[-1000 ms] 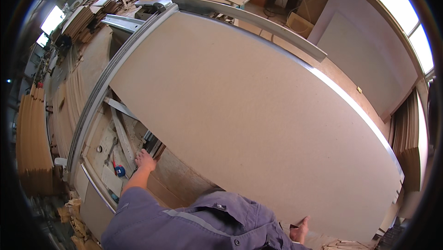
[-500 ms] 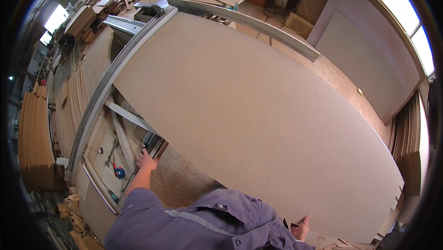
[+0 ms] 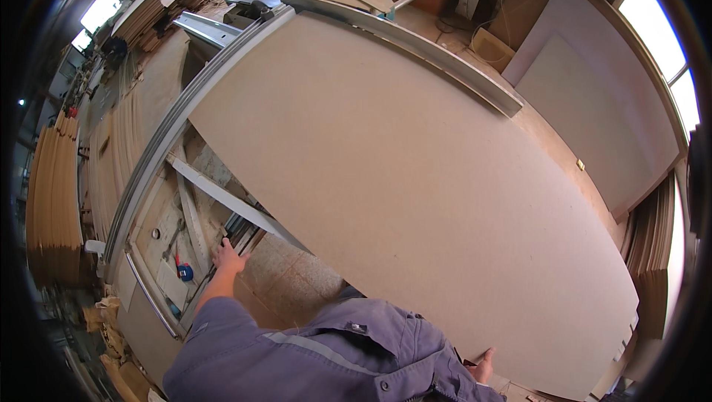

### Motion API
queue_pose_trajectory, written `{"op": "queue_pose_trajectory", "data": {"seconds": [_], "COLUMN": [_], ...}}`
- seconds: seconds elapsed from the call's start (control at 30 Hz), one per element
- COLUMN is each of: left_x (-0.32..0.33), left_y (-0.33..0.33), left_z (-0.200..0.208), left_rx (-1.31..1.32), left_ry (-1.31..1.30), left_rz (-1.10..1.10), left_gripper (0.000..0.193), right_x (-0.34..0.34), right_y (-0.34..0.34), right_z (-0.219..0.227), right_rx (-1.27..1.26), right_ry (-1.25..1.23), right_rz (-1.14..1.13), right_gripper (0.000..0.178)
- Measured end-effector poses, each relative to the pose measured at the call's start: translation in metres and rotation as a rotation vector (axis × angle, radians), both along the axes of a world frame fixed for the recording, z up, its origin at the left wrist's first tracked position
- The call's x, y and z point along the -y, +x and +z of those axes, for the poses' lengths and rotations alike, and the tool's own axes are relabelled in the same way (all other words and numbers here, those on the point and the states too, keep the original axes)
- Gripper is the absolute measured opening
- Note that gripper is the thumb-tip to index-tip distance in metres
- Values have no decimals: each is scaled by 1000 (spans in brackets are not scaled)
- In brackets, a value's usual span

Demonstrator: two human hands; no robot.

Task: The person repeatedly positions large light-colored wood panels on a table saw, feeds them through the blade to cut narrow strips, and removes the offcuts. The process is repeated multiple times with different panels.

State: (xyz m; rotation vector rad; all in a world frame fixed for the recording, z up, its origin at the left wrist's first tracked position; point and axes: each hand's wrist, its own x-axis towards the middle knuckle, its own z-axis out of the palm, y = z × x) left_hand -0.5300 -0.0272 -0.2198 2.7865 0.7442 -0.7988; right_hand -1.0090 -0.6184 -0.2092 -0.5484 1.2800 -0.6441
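Observation:
A large beige board (image 3: pixel 415 179) lies flat across the middle, its far edge along a metal fence (image 3: pixel 415 47). My right hand (image 3: pixel 482 366) is at the board's near edge, low on the right, with the thumb up on the edge; its other fingers are mostly hidden. To the left, my left hand (image 3: pixel 231 256) is stretched out with fingers apart and nothing in them, over the dark rails of the machine frame. A pale support bar (image 3: pixel 230 196) runs under the board's left side.
A long grey rail (image 3: pixel 159 131) curves along the board's left end. A blue tape measure (image 3: pixel 185 272) and a wrench (image 3: pixel 176 239) lie inside the frame. Stacked boards (image 3: pixel 53 205) stand at far left, more panels (image 3: pixel 593 116) lean at right. A yellowish bin (image 3: pixel 492 47) stands behind.
The board has slid away from me up to the fence, closing the gap there and baring more of the support bar. My left hand stays spread; my right hand remains at the near edge.

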Motion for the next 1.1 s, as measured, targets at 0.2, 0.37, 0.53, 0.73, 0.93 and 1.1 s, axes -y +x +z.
{"op": "queue_pose_trajectory", "data": {"seconds": [0.2,0.37,0.53,0.73,0.93,1.1], "left_x": [-4,-12,-7,-8,7,98], "left_y": [2,-2,-2,-5,4,-39], "left_z": [-8,-9,1,13,6,2], "left_rx": [23,42,28,17,151,719], "left_ry": [18,25,39,15,21,-691], "left_rz": [0,6,11,46,-6,230], "left_gripper": [95,97,98,94,86,74], "right_x": [19,18,20,3,-6,18], "right_y": [-11,2,-3,15,20,-9], "right_z": [-17,-11,-6,21,61,36], "right_rx": [10,38,-6,-65,-263,-6], "right_ry": [0,-14,-31,-91,-7,-53], "right_rz": [65,47,57,62,237,203], "right_gripper": [57,61,64,69,62,55]}}
